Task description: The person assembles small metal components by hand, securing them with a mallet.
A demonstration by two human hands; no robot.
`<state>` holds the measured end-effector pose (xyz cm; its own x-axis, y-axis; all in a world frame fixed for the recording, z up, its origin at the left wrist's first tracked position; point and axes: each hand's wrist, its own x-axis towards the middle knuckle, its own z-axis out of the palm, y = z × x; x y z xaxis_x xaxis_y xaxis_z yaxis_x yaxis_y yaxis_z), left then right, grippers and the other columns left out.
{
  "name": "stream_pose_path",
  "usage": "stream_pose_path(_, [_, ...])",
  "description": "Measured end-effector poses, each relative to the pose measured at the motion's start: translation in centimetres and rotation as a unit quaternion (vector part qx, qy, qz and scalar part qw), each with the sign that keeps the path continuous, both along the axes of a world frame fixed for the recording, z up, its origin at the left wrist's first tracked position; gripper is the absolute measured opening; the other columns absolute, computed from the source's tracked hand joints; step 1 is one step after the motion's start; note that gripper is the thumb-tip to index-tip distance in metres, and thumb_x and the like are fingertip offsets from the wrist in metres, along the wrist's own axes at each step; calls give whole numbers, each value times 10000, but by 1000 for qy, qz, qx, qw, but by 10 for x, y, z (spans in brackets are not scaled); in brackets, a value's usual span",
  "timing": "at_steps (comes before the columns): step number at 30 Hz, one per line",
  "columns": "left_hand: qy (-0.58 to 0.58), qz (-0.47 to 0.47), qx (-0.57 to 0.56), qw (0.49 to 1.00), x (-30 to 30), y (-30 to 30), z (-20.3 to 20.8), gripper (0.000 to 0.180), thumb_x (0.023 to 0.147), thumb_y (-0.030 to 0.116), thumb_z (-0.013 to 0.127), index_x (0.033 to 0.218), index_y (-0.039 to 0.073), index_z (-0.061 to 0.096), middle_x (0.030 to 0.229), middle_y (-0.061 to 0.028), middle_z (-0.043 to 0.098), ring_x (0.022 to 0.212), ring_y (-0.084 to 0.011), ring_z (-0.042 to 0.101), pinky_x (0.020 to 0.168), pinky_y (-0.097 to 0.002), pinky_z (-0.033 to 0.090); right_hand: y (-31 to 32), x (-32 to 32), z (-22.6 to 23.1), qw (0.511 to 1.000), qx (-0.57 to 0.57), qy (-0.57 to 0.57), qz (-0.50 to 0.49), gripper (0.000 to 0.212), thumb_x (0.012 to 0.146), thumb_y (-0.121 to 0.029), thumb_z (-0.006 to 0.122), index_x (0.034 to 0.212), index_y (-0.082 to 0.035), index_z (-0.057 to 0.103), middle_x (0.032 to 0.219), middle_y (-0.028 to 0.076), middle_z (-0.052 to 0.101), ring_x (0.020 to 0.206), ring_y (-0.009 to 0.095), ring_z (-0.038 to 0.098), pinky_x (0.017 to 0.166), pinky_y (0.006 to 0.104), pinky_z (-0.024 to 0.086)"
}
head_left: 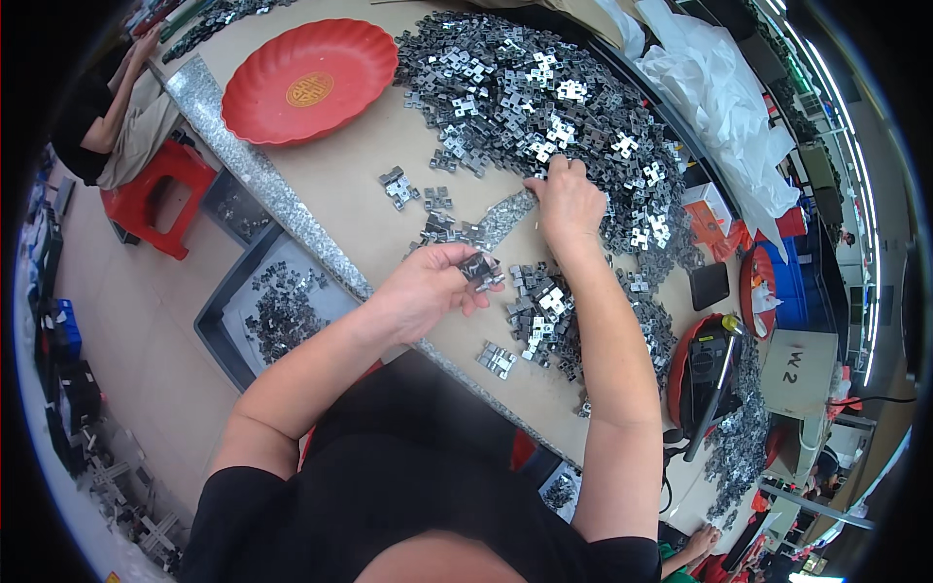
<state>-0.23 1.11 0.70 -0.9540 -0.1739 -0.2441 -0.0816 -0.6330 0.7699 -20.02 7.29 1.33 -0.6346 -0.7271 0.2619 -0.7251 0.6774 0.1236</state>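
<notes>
My left hand is closed around a few small shiny metal clips, held above the table near its front edge. Farther off and to the right, my right hand reaches to the edge of a large heap of similar metal pieces. Its fingers are curled down, and whatever is between them is hidden. Between the hands lies a strip of smaller pieces. Under my right forearm is another loose group of clips, with a neat little row of them nearby.
A red scalloped plate rests at the table's far left. A speckled edge strip borders the table. Below stands a grey bin with metal parts. To the right are a black-handled hammer and white plastic bags. Other people sit nearby.
</notes>
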Motion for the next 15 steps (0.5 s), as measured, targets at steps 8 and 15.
stream_pose_path(8, [-11,31,211,977,-4,-2,0,171,870,58,496,1000,-42,541,949,-140,594,823,-178,585,705,-252,492,17,-17,-4,985,-20,47,167,180,814,-245,552,775,-69,546,766,91,570,552,262,596,487,366,464])
stream_pose_path(15, [-16,59,196,979,-4,-3,-4,170,868,41,486,1006,-47,532,985,-137,580,821,-175,586,707,-263,497,24,-3,0,947,-182,-260,53,196,831,-202,521,825,-13,572,744,162,581,589,313,590,559,388,465])
